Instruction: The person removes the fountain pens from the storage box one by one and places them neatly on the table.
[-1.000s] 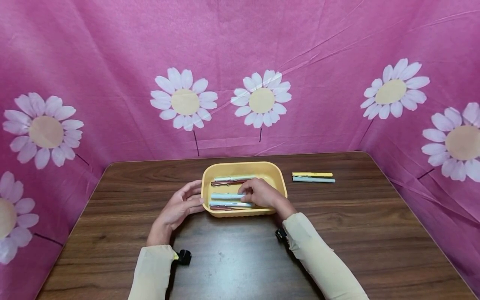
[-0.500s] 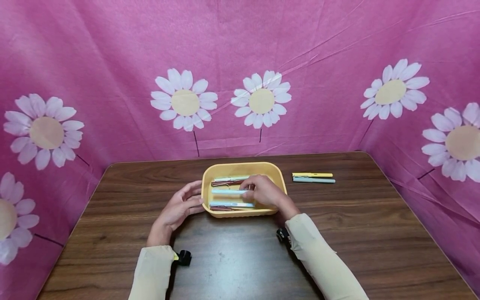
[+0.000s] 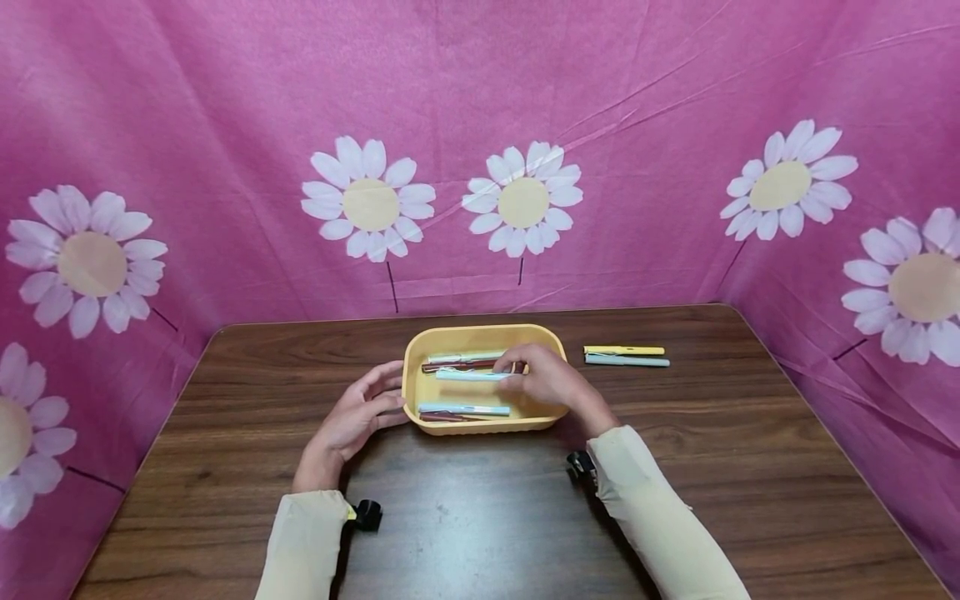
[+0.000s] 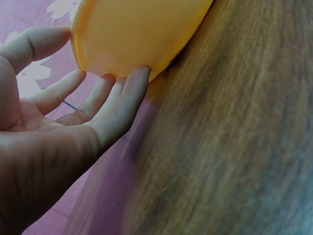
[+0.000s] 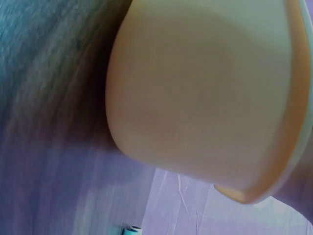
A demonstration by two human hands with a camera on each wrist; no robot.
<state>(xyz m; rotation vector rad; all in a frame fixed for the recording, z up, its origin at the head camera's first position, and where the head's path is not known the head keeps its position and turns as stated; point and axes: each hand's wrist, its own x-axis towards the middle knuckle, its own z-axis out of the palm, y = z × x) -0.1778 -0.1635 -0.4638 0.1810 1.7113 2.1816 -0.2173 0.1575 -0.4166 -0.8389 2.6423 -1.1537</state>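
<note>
A yellow plastic basket (image 3: 487, 331) stands on the wooden table. My right hand (image 3: 546, 377) reaches inside and pinches the right end of a light blue pen (image 3: 467, 376). Just behind that pen lie a dark red pen (image 3: 450, 367) and a pale mint pen (image 3: 453, 359). Along the front wall rest another light blue pen (image 3: 463, 409) and a dark red pen (image 3: 442, 417). My left hand (image 3: 360, 421) touches the basket's left end, thumb at the rim and fingertips against the outer wall (image 4: 132, 39). In the right wrist view the wall (image 5: 200, 88) hides my right fingers.
To the right of the basket, a yellow pen (image 3: 624, 350) and a blue-green pen (image 3: 628, 361) lie side by side on the table (image 3: 712, 433). A pink flowered cloth (image 3: 450, 83) hangs around the back and sides.
My right hand has carried the light blue pen from the basket's front part back toward the rear pens, and slightly right. My left hand has stayed at the basket's left end.
</note>
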